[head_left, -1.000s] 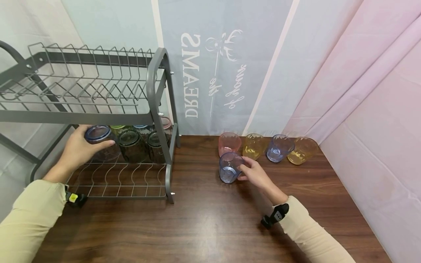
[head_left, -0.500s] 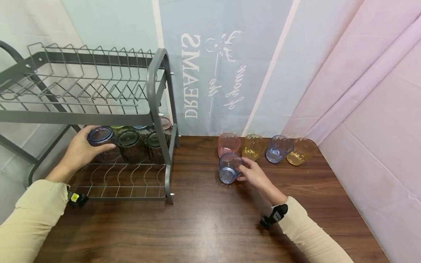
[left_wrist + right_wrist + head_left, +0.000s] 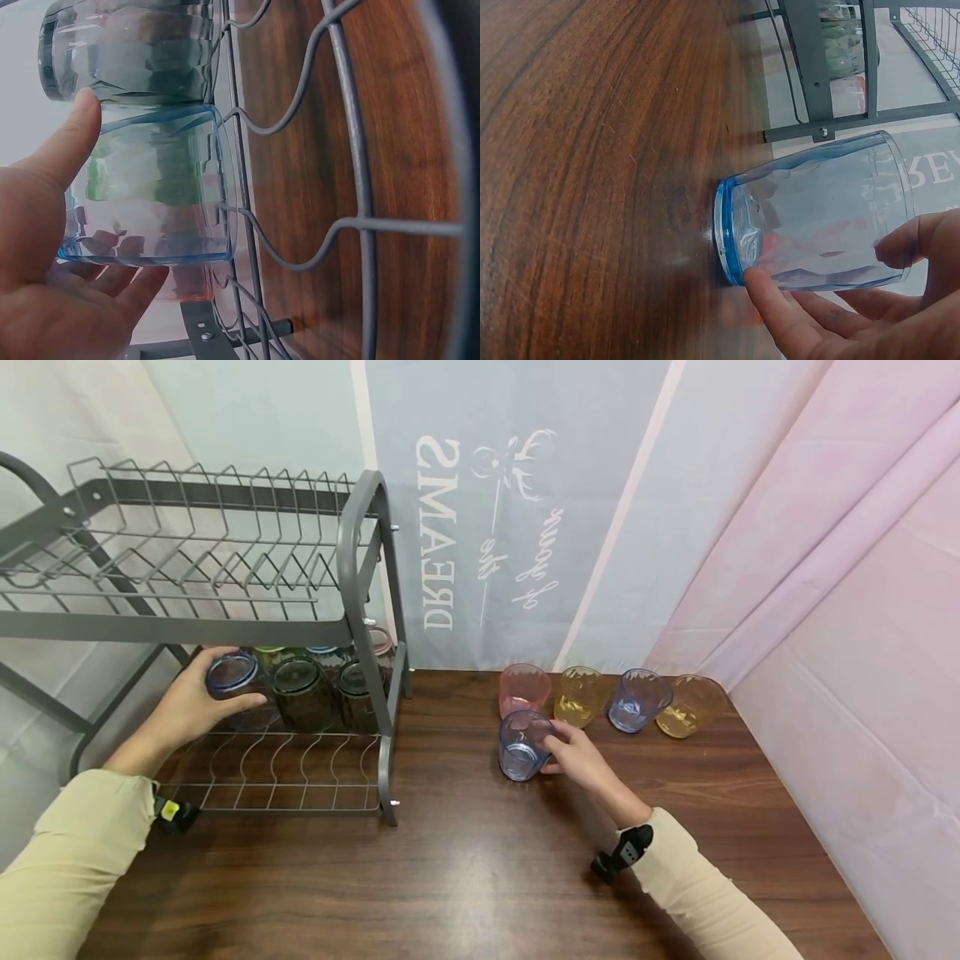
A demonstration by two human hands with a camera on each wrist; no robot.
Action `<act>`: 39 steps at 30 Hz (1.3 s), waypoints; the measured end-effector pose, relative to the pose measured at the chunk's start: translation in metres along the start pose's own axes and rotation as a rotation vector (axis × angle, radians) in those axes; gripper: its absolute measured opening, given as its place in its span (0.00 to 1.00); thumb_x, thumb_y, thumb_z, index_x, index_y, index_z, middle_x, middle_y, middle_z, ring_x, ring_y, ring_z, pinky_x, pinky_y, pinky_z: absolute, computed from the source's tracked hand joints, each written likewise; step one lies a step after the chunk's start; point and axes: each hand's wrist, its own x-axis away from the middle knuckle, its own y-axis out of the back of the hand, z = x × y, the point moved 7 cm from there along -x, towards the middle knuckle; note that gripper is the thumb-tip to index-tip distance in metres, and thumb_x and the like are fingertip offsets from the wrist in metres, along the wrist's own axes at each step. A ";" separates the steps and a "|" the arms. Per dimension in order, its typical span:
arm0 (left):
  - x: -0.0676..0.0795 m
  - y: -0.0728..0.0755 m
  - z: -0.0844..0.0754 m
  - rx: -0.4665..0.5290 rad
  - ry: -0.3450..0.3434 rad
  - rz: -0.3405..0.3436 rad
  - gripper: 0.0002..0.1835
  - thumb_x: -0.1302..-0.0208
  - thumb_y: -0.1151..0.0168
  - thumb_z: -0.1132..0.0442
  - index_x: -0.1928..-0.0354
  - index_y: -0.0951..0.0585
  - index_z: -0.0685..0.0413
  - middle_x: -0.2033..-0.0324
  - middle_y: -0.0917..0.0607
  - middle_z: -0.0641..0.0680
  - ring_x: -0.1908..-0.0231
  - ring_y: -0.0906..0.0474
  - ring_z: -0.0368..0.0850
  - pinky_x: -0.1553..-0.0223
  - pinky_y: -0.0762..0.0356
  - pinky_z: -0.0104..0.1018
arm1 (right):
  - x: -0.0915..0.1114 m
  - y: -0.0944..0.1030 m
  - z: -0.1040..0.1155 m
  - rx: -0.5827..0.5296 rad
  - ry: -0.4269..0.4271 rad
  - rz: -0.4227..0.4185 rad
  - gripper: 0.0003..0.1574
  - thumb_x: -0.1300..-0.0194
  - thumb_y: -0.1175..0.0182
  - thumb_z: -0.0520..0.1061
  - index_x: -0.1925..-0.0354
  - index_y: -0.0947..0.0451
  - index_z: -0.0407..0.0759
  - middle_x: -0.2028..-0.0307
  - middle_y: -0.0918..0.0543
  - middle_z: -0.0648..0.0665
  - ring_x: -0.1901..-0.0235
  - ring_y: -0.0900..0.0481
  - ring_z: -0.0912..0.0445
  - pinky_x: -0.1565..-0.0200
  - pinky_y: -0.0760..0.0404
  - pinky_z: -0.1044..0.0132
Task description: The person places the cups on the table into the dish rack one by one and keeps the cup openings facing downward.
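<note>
On the rack's lower shelf, my left hand (image 3: 189,700) holds an upside-down blue glass (image 3: 232,673) at its left end. In the left wrist view this blue glass (image 3: 154,180) stands beside a dark grey glass (image 3: 135,56); the thumb reaches along one side and the fingers lie on the other. Over on the table, my right hand (image 3: 579,760) pinches an upright light blue glass (image 3: 522,745) by its right side. The right wrist view shows thumb and fingers on the clear wall of that glass (image 3: 817,210), its thick base near the tabletop.
A grey two-tier dish rack (image 3: 172,628) fills the left side. More upturned glasses, including a dark one (image 3: 296,693), share its lower shelf. Behind the right hand stand a pink glass (image 3: 522,685), a yellow glass (image 3: 579,697), a blue glass (image 3: 633,702) and an amber glass (image 3: 686,710).
My left hand has shifted slightly to the right with its blue glass, closer to the dark grey one. My right hand and its glass stay nearly in place.
</note>
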 end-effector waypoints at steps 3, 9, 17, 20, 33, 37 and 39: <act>0.000 0.000 -0.001 -0.003 -0.003 -0.003 0.52 0.38 0.26 0.51 0.24 0.47 0.68 0.37 0.36 0.80 0.41 0.35 0.79 0.47 0.38 0.74 | 0.000 0.000 0.000 0.001 0.001 -0.001 0.32 0.26 0.57 0.36 0.28 0.41 0.25 0.36 0.30 0.22 0.38 0.28 0.34 0.52 0.14 0.49; 0.000 0.002 -0.004 -0.018 -0.007 0.000 0.51 0.38 0.26 0.51 0.25 0.46 0.69 0.38 0.35 0.81 0.44 0.33 0.78 0.48 0.35 0.72 | 0.000 0.000 0.001 0.009 -0.002 -0.001 0.32 0.25 0.57 0.37 0.28 0.40 0.26 0.37 0.30 0.23 0.40 0.27 0.35 0.53 0.14 0.49; 0.000 0.003 -0.005 -0.017 -0.013 0.005 0.54 0.38 0.25 0.53 0.24 0.48 0.71 0.37 0.37 0.82 0.43 0.34 0.79 0.48 0.36 0.72 | -0.001 -0.002 0.002 -0.002 0.000 0.008 0.32 0.27 0.58 0.37 0.29 0.39 0.25 0.35 0.31 0.22 0.37 0.28 0.33 0.53 0.14 0.50; 0.001 0.003 -0.006 0.003 -0.030 0.006 0.55 0.39 0.25 0.54 0.24 0.50 0.73 0.36 0.39 0.82 0.41 0.38 0.80 0.47 0.38 0.74 | -0.001 -0.002 0.002 -0.009 -0.001 0.008 0.32 0.27 0.58 0.37 0.29 0.39 0.25 0.34 0.32 0.22 0.35 0.30 0.32 0.52 0.14 0.50; 0.017 0.022 -0.031 -0.029 -0.184 -0.082 0.47 0.50 0.19 0.64 0.33 0.36 0.74 0.46 0.32 0.76 0.44 0.40 0.75 0.52 0.40 0.71 | -0.001 -0.001 0.001 -0.019 0.001 -0.004 0.31 0.28 0.59 0.37 0.31 0.36 0.25 0.37 0.29 0.22 0.36 0.29 0.33 0.51 0.15 0.47; 0.024 0.025 -0.043 -0.040 -0.213 -0.077 0.49 0.50 0.19 0.65 0.30 0.37 0.73 0.42 0.32 0.77 0.41 0.41 0.77 0.50 0.41 0.75 | -0.001 0.000 0.000 -0.015 -0.006 -0.007 0.31 0.28 0.60 0.37 0.31 0.36 0.25 0.38 0.28 0.22 0.37 0.28 0.34 0.51 0.15 0.48; 0.028 0.026 -0.049 -0.051 -0.213 -0.059 0.52 0.49 0.19 0.64 0.28 0.40 0.73 0.38 0.35 0.78 0.39 0.43 0.79 0.47 0.42 0.77 | -0.001 0.000 -0.001 -0.023 -0.009 -0.012 0.31 0.28 0.60 0.37 0.31 0.35 0.25 0.38 0.29 0.23 0.37 0.28 0.34 0.51 0.15 0.48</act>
